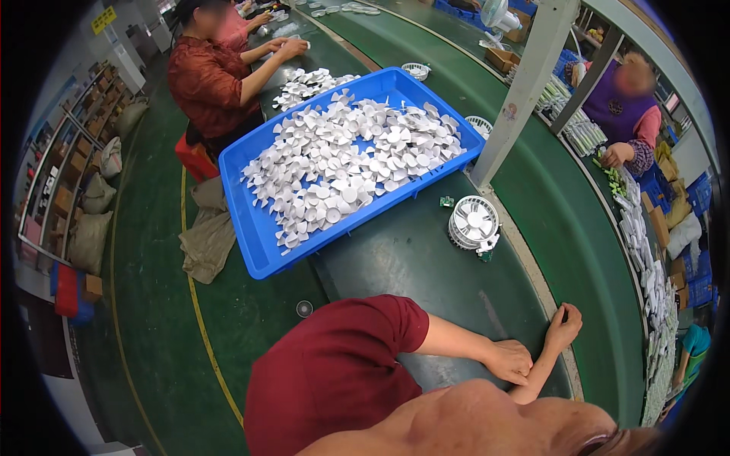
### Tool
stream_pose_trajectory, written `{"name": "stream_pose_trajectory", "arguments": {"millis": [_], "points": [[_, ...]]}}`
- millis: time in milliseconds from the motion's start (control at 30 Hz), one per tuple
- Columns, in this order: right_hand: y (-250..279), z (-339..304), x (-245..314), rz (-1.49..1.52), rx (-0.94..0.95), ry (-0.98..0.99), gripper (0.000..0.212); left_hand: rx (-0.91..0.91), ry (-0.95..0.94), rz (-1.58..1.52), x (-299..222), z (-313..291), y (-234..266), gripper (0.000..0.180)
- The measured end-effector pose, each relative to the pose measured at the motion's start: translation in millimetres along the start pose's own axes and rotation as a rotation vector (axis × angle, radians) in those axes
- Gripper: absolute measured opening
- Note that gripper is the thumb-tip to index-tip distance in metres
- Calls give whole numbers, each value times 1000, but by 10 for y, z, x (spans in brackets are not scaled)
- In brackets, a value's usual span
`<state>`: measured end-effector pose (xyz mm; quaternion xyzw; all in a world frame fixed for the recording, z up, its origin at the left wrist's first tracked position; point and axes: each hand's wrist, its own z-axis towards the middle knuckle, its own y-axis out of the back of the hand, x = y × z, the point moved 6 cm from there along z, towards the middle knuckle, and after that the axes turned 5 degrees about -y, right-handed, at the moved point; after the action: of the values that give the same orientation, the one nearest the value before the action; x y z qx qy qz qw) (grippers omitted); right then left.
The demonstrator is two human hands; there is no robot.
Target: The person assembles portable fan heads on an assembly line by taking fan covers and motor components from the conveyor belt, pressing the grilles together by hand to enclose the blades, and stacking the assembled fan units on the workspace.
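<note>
My left hand (pixel 509 360) lies across my right forearm near the wrist, its fingers curled and closed, with nothing visible in them. Past it, my right hand (pixel 563 327) rests by the pale strip along the bench edge. Its fingers are loosely curled in, and no object shows in them. Farther off on the dark green bench (pixel 372 266) stands a small round white fan unit (pixel 474 223) with a ribbed cage and white blades, facing up. A green circuit board (pixel 485 257) sits against its near side, and another small green board (pixel 446 201) lies to its left.
A big blue tray (pixel 262 262) heaped with white fan blades (pixel 342 163) sits tilted on the bench. A white post (pixel 525 95) rises beside its right corner. A green conveyor (pixel 578 281) runs along the right. Co-workers sit at far left (pixel 209 83) and far right (pixel 623 99).
</note>
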<state>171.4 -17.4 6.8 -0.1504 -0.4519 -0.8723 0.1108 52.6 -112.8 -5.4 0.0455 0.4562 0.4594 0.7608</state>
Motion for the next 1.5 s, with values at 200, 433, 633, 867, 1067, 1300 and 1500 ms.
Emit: {"name": "stream_pose_trajectory", "arguments": {"millis": [200, 433, 633, 867, 1067, 1300, 1500], "points": [[-17, -1, 39, 19, -5, 18, 12, 3, 9, 18, 20, -27, -11, 46], [20, 18, -66, 66, -70, 57, 9, -1, -50, -7, -36, 24, -4, 40], [-53, 19, 32, 37, -61, 7, 9, 55, 42, 7, -35, -11, 118, 40], [48, -9, 53, 25, -50, -89, 8, 94, 75, 22, -43, 30, 78, 44], [48, -5, 71, 37, -41, -94, 9, 100, 95, 22, -45, 27, 92, 44], [44, -16, 56, 34, -52, -93, 9, 40, 52, 26, -45, 13, 88, 43], [53, -16, 75, 34, -52, -103, 9, 24, 55, 18, -57, 19, 108, 43]]}}
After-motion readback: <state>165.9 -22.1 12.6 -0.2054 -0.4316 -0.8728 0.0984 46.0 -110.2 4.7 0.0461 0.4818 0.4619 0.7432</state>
